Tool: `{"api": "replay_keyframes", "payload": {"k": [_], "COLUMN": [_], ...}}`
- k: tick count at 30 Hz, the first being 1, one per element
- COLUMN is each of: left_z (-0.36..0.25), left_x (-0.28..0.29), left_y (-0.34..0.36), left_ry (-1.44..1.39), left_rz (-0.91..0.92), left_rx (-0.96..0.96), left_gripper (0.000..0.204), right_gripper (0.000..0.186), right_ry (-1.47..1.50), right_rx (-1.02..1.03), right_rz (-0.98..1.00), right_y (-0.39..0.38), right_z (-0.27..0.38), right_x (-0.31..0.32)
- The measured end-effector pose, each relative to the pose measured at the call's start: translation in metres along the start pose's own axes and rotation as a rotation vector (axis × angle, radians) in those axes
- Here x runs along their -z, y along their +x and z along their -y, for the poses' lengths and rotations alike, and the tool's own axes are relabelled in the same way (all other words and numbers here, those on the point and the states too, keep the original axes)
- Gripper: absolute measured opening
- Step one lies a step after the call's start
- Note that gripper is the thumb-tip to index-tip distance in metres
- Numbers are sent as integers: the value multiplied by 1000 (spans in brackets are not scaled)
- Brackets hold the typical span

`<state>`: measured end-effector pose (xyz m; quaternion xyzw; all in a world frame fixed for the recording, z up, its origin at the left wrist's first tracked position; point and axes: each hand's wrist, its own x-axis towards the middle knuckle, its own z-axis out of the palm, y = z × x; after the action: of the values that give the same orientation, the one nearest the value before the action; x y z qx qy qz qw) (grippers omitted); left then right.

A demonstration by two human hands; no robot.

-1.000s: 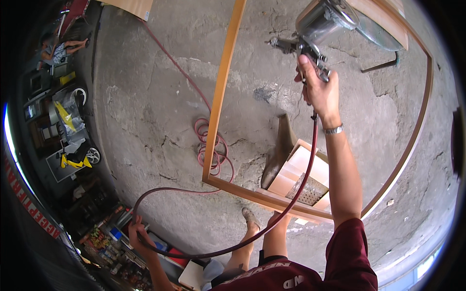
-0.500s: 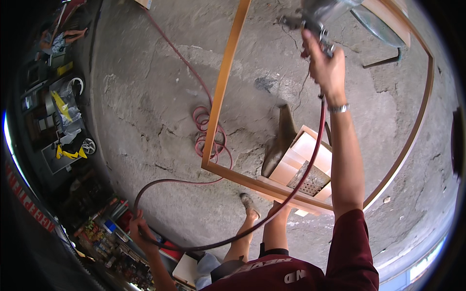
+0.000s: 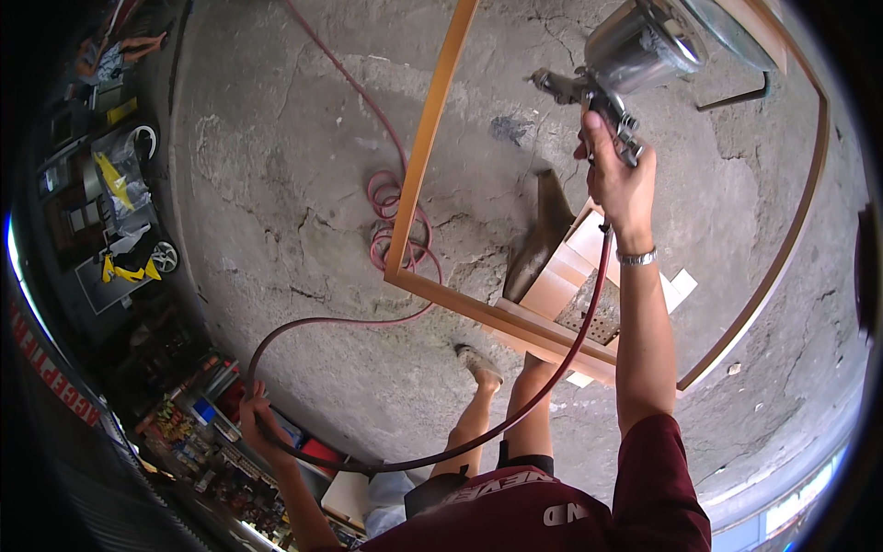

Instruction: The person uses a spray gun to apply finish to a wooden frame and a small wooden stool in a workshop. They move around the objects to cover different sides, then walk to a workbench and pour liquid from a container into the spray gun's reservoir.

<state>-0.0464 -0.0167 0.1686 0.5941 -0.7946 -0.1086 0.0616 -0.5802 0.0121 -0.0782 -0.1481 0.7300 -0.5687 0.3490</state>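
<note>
My right hand (image 3: 618, 179) is wrapped round the grip of a metal spray gun (image 3: 589, 92). The gun has a silver paint cup (image 3: 644, 44) on top, and its nozzle points left. A dark red air hose (image 3: 552, 385) runs down from the gun's handle and loops in front of my body. At the lower left, my left hand (image 3: 260, 419) is closed on that hose, holding a bend of it. Around and below the gun stands a large wooden frame (image 3: 425, 156), its left bar left of the nozzle.
The frame rests by a perforated wooden box (image 3: 589, 317) and a brown curved piece (image 3: 543, 235). Pink hose coils (image 3: 395, 221) lie on the cracked concrete floor (image 3: 276, 138). A round glass-like top (image 3: 731, 37) is at upper right. Shelves with goods (image 3: 184, 432) and yellow-and-black parts (image 3: 133, 267) line the left.
My right hand and the spray gun have come down nearer to me, bringing the whole cup into view. My left hand has risen slightly with the hose.
</note>
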Motion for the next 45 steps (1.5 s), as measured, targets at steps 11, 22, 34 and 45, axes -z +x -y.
{"api": "replay_keyframes", "payload": {"k": [11, 22, 34, 45], "left_z": [7, 25, 45, 59], "left_x": [9, 9, 9, 16], "left_y": [-21, -38, -52, -71], "left_ry": [40, -17, 2, 37], "left_rz": [-17, -15, -35, -22], "left_rx": [82, 15, 70, 15], "left_gripper": [41, 36, 39, 40], "right_gripper": [36, 45, 52, 43], "right_ry": [-131, -137, 3, -105], "right_rx": [-80, -44, 143, -94], "right_rz": [208, 170, -183, 155], "right_y": [-102, -74, -5, -159], "right_z": [-10, 1, 6, -37], "right_x": [1, -10, -14, -24]}}
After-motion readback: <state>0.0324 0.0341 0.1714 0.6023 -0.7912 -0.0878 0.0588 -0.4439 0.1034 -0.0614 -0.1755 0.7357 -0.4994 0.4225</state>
